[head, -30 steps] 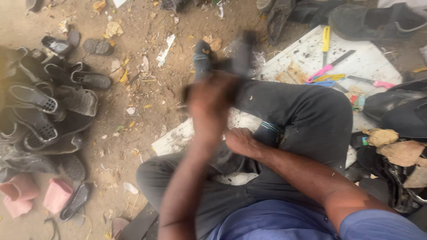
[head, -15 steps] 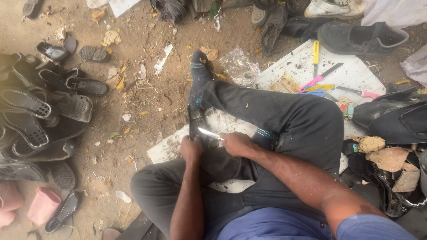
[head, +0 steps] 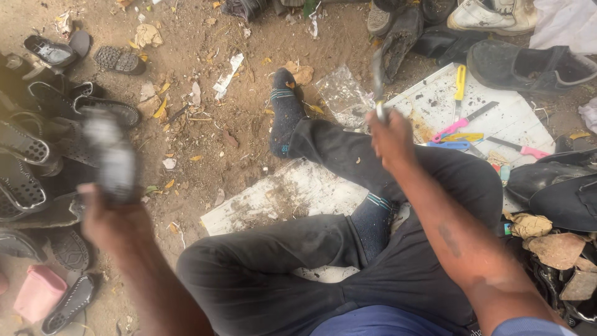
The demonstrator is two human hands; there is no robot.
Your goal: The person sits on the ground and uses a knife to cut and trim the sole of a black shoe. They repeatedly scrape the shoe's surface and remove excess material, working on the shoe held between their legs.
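At left of the frame, a blurred dark shoe (head: 112,158) is gripped by the left hand (head: 106,218). At upper centre, a thin blade (head: 378,84) is held in the right hand's (head: 392,140) closed fingers; a leg could be nicked if it slipped.

We sit cross-legged on dirt, dark trousers, socks. Our left hand (head: 109,214) grips blurred grey sole (head: 111,155), raised over pile of dark sandals (head: 37,149) at left. Our right hand (head: 392,140) is closed around thin blade (head: 377,81), point up, blurred. White board (head: 497,118) beyond right knee carries pink, yellow, blue cutters. Black shoe (head: 528,65) above board.
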